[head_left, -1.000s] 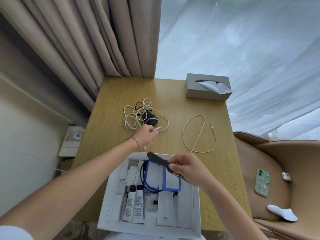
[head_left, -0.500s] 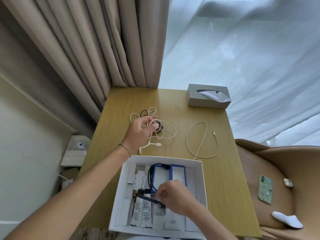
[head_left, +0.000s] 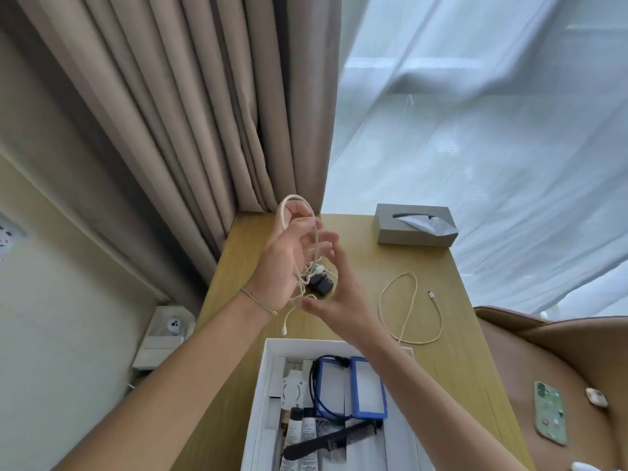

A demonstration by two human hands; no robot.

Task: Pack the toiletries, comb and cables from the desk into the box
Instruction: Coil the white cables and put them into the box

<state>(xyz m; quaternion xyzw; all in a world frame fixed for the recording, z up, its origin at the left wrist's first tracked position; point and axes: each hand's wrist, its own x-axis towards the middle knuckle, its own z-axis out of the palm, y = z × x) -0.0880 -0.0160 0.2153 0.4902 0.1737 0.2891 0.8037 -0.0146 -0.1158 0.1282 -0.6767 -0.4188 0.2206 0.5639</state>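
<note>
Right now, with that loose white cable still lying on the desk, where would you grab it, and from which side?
Take the loose white cable at the narrow waist where its strands cross, near the box. Come straight down from above: it lies flat on the desk, so a pinch there likely gathers both strands at once. The plug end lies apart and would probably trail.

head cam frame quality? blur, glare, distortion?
Head view: strong wide-angle bowing, the curtain folds and desk edges splay outward. Daylight through the sheer drape is bright and somewhat washed out; lighting is soft, shadows faint. Left hand and tangled white cable slightly motion-blurred; right hand also soft. Comb in the box reads sharp.
</note>
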